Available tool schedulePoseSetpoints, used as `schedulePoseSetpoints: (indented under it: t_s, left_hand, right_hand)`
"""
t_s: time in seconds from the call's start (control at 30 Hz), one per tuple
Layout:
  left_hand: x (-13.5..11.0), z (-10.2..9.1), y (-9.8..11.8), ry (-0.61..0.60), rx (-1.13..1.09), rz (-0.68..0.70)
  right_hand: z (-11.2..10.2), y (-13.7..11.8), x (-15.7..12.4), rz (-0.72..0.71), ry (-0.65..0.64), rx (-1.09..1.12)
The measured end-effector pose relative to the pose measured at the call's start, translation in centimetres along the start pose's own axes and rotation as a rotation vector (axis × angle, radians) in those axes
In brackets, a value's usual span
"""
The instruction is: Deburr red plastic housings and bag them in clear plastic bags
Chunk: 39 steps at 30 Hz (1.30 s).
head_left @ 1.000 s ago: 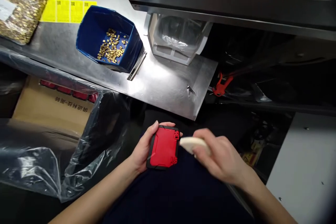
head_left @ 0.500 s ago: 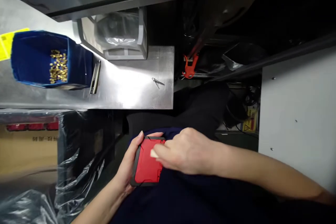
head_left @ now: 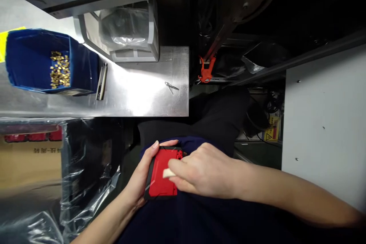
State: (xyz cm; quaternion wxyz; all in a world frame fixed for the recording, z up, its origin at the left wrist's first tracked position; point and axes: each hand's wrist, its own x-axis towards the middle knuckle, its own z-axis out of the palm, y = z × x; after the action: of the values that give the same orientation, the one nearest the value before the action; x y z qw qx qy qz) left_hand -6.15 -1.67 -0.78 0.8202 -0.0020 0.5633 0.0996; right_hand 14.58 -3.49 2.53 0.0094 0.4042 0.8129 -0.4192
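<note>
My left hand (head_left: 142, 175) grips a flat red plastic case with a black rim (head_left: 160, 183) along its left side, thumb on the upper edge. The case is held low, close to my body. Over its right part is my right hand (head_left: 200, 169), closed around a small pale off-white piece (head_left: 168, 173). The piece's end sticks out past the thumb and lies on or just above the red face. What the piece is, I cannot make out. My right hand hides the case's right edge in part.
On the metal table (head_left: 131, 99) stand a blue bin of small brass parts (head_left: 82, 65) and a grey bin (head_left: 134, 56) holding clear plastic bags. Tweezers (head_left: 171, 86) and a cream-handled cutter (head_left: 101, 82) lie there. A plastic-lined carton (head_left: 31, 167) with red cases stands left. An orange tool (head_left: 206, 69) hangs behind.
My right hand has shifted slightly downward over the red case, and more of the pale piece shows. The left hand keeps its hold. The whole view has moved a little.
</note>
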Motion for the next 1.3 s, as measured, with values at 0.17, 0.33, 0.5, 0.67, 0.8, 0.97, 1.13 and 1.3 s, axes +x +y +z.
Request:
schedulePoseSetpoints:
  t_s: [0.17,0.33,0.5,0.67,0.8,0.97,1.13,1.3]
  left_hand:
    - [-0.1,0.1,0.2,0.015,-0.018,-0.014]
    - [0.0,0.0,0.2,-0.019,-0.008,0.016]
    - [0.3,-0.4,0.2,-0.040,0.015,0.009]
    - [0.3,-0.4,0.5,-0.020,0.021,0.009]
    - [0.3,-0.6,0.6,-0.030,0.001,-0.004]
    - [0.3,-0.9,0.5,-0.026,-0.047,-0.034]
    - [0.3,-0.9,0.5,-0.003,-0.053,-0.010]
    - [0.3,-0.8,0.6,-0.007,-0.076,-0.014]
  right_hand:
    - [-0.6,-0.3,0.3,0.053,-0.069,0.027]
    - [-1.2,-0.7,0.7,0.117,-0.147,0.091]
    - [-1.6,-1.1,1.0,0.161,-0.200,0.113]
    - [-1.6,-1.0,1.3,0.155,-0.199,0.130]
    - [-1.4,-1.0,1.6,0.153,-0.200,0.130]
    - [-1.1,-1.3,1.7,0.140,-0.190,0.103]
    - [-0.9,-1.6,1.7,0.195,-0.200,0.082]
    - [-1.2,-1.3,1.7,0.220,-0.224,0.058]
